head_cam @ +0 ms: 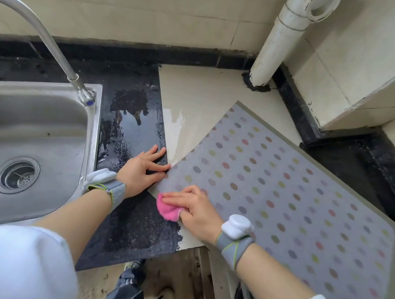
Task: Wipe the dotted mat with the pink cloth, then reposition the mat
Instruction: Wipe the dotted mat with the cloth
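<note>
Head view. The wiping step is in hand: the right hand [197, 214] is pressing the pink cloth [167, 210] flat against the near-left corner of the dotted mat [281, 192], its fingers [178, 197] lying together over the cloth and pinning it rather than pinching it. The left hand [143, 169] is resting with fingers spread and flat, its fingertips touching the mat's left corner and its palm on the dark, wet part of the tabletop [133, 132] just beside the sink [39, 141]. The mat is lying flat on the pale part of the tabletop, skewed to its edges; its long axis is running diagonally from the far left, near the white pipe [280, 41], toward the near right. Judged from this, most of the mat is not yet wiped; the next move calls for sweeping the cloth along that diagonal while the left hand is holding the corner down.
</note>
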A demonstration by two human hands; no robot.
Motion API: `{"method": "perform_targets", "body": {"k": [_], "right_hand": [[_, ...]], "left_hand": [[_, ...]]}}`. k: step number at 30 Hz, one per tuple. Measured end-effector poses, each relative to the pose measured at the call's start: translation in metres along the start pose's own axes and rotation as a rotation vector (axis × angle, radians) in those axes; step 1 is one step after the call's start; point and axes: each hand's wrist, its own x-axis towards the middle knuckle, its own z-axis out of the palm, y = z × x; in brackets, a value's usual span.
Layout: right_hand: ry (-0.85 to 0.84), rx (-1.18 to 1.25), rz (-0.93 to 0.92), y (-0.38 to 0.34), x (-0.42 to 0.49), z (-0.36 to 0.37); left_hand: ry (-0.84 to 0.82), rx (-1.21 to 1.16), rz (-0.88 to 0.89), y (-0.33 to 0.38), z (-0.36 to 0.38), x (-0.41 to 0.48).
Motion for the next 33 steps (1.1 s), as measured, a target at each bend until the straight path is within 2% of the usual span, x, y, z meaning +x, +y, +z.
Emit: {"method": "perform_targets", "body": {"k": [2, 3, 4, 6, 8, 11, 13, 14, 16, 18, 20, 21, 23, 25, 26, 28, 30, 32, 33], "right_hand": [[-0.138, 0.106, 0.058, -0.004, 0.006, -0.020], [-0.101, 0.171, 0.095, -0.005, 0.015, -0.031], [0.003, 0.210, 0.122, -0.004, 0.025, -0.038], [0.196, 0.143, 0.109, -0.004, 0.038, -0.033], [0.220, 0.050, 0.066, -0.006, 0.033, -0.013], [-0.054, 0.041, 0.009, -0.011, 0.000, 0.004], [-0.251, 0.067, 0.035, -0.012, -0.010, -0.007], [-0.232, 0.126, 0.075, -0.011, -0.005, -0.015], [-0.024, 0.246, 0.144, -0.011, 0.016, -0.028], [0.180, 0.185, 0.136, -0.015, 0.035, -0.026], [0.228, 0.055, 0.109, -0.018, 0.034, -0.009], [0.193, 0.026, 0.096, -0.018, 0.024, 0.000], [0.015, 0.025, 0.053, -0.021, -0.002, 0.011], [-0.174, 0.056, 0.084, -0.019, -0.026, 0.007], [-0.205, 0.121, 0.134, -0.018, -0.032, -0.002], [-0.078, 0.287, 0.241, -0.012, -0.029, -0.028], [0.218, 0.337, 0.339, 0.011, -0.009, -0.060], [0.429, 0.224, 0.388, 0.034, 0.015, -0.083], [0.468, 0.116, 0.402, 0.042, 0.024, -0.082]], "left_hand": [[-0.002, -0.016, -0.003, 0.001, -0.001, 0.000], [-0.005, -0.017, -0.005, 0.002, -0.001, 0.001], [-0.005, -0.014, -0.004, 0.002, -0.001, 0.001], [0.011, -0.012, -0.004, 0.001, -0.001, 0.001], [0.011, -0.018, -0.004, 0.000, -0.002, 0.001], [0.002, -0.012, -0.017, -0.001, -0.003, 0.001], [0.005, -0.020, -0.025, 0.000, -0.003, 0.000], [0.006, -0.025, -0.022, 0.000, -0.003, 0.000], [0.011, -0.029, -0.017, 0.000, -0.002, 0.001], [0.016, -0.040, -0.007, 0.000, -0.002, 0.000], [0.022, -0.043, -0.010, 0.000, -0.003, 0.000], [0.017, -0.041, -0.012, 0.000, -0.004, 0.001], [0.006, -0.031, -0.032, -0.001, -0.004, 0.000], [-0.017, -0.020, -0.046, 0.002, -0.004, -0.001], [-0.027, -0.018, -0.052, 0.005, -0.004, 0.000], [-0.031, -0.007, -0.066, 0.009, -0.002, 0.001], [-0.029, 0.006, -0.083, 0.010, -0.001, 0.002], [-0.029, 0.007, -0.095, 0.010, 0.000, 0.002], [-0.028, 0.004, -0.100, 0.010, 0.000, 0.002]]}}
